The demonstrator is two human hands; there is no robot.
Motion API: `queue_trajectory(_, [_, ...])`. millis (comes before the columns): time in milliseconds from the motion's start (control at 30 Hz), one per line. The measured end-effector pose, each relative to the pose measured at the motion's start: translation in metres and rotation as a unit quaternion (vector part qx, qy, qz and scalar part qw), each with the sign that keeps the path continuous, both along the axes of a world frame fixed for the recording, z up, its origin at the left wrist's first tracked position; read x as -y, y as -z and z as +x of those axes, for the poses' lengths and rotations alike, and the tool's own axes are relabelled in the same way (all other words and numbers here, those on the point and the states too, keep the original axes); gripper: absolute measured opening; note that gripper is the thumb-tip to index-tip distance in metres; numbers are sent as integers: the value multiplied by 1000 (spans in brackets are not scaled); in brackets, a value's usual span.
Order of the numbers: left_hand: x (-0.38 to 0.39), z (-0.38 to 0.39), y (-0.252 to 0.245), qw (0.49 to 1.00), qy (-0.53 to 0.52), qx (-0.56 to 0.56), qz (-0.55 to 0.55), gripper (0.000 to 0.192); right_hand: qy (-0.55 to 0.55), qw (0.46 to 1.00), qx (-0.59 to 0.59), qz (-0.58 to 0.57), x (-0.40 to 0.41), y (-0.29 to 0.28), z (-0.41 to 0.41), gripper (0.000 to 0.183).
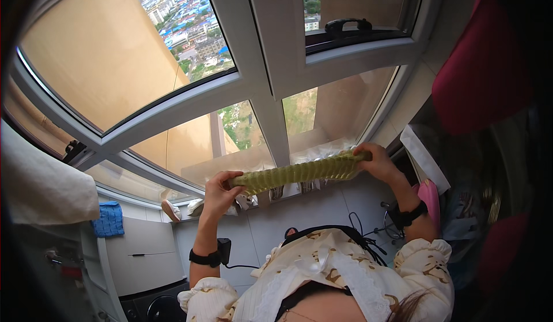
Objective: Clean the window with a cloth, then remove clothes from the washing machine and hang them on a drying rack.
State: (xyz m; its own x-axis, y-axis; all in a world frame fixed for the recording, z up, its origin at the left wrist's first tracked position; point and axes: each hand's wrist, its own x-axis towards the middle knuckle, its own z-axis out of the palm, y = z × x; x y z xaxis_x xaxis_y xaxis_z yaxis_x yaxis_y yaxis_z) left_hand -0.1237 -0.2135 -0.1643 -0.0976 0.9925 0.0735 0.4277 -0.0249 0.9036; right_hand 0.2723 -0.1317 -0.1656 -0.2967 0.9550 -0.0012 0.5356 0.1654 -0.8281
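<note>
A long, ribbed, translucent yellow-green piece [300,173], apparently of soft plastic, stretches across in front of me at about the height of the lower window panes. Its exact kind cannot be told. My left hand [222,191] pinches one end between thumb and fingers. At the other end, slightly higher in the picture, my right hand [377,162] grips it the same way. The strip is raised above the floor and sags a little along its lower edge. A black band circles each of my wrists, and a small dark box [224,250] sits at the left one.
White-framed windows [259,84] rise ahead. Shoes [171,210] line the floor at their base. Left are a cabinet [142,253], a blue cloth [108,219] and a black appliance [166,307]. Right are a pink item [428,203], a white box [425,158] and dark red fabric [479,75].
</note>
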Motion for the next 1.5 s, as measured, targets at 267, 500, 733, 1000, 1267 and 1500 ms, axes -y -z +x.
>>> queue_trajectory(267, [-17, 5, 9, 982, -4, -100, 160, 12, 25, 984, 20, 172, -17, -4, 12, 11])
queue_trajectory(500, [-21, 33, 0, 984, -3, 177, -34, 19, 175, 920, -313, -156, -10, -11, -25, 13])
queue_trajectory(733, [-28, 104, -2, 993, 0, 114, -31, 28, -12, 964, -235, -127, 23, -31, -106, 26])
queue_trajectory(1000, [-31, 107, -23, 993, 31, 98, 64, 24, -74, 934, -347, -47, 38, -24, -125, 46])
queue_trajectory(1267, [-32, 151, -53, 932, 237, -172, 215, 38, -17, 673, -700, -239, 41, 4, -141, 65])
queue_trajectory(1500, [-54, 140, -100, 915, 164, -104, 354, 58, 126, 641, -756, 42, 5, -70, -135, 56])
